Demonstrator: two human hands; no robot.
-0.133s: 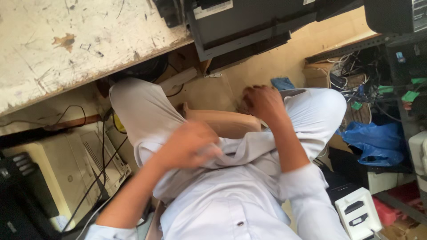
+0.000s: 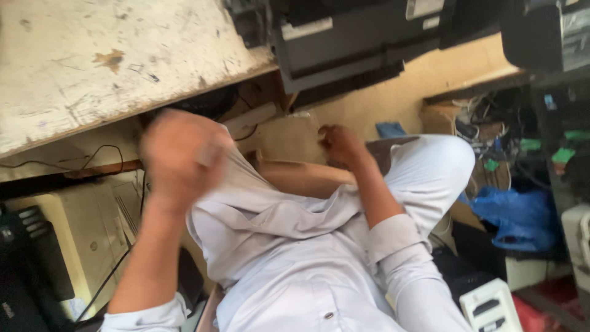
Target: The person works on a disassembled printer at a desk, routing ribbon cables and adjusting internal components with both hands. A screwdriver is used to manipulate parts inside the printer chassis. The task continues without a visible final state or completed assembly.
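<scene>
Clutter rings the seated person on every side. At 11 o'clock a scuffed white bench (image 2: 92,55) slopes across the view, and one dark printer (image 2: 350,43) sits at 12 o'clock, half over the bench edge. Below the bench, at 9 o'clock, black cables (image 2: 74,161) trail over a beige machine (image 2: 80,227). One blue plastic bag (image 2: 513,218) lies at 3 o'clock, beside a tangle of wires and green parts on a shelf. One small white device (image 2: 491,307) stands at 5 o'clock.

Two hands are in view. The left hand (image 2: 181,157), at 9 o'clock, is raised and blurred; it seems closed on a fold of the white shirt (image 2: 276,270), though the blur leaves the grip unsure. The right hand (image 2: 341,144), near the centre, is curled against a brown cardboard piece (image 2: 292,140) that rests on the lap between the raised knees, just under the bench edge; whether it actually grips the cardboard cannot be told.
</scene>
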